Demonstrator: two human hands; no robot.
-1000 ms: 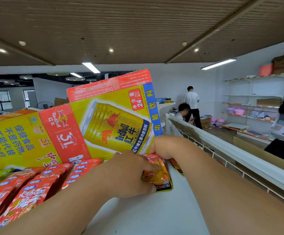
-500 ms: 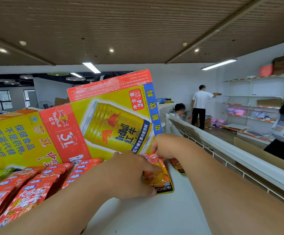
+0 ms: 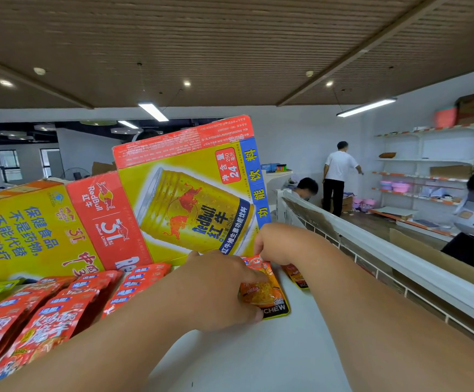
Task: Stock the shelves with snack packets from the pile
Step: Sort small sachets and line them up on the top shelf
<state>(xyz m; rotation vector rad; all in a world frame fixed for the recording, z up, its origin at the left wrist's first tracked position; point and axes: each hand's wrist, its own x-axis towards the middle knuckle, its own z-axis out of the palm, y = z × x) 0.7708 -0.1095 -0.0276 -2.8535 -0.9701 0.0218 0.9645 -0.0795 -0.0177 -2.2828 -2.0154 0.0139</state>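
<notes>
An orange snack packet (image 3: 262,291) lies on the white shelf (image 3: 258,360) at centre frame. The left hand (image 3: 216,290) grips its lower part, thumb at the bottom edge, and the right hand (image 3: 277,244) pinches its top edge. Red packets (image 3: 46,321) fill the lower left, with a Red Bull carton (image 3: 187,199) behind them. Two people (image 3: 339,171) are at the far right.
</notes>
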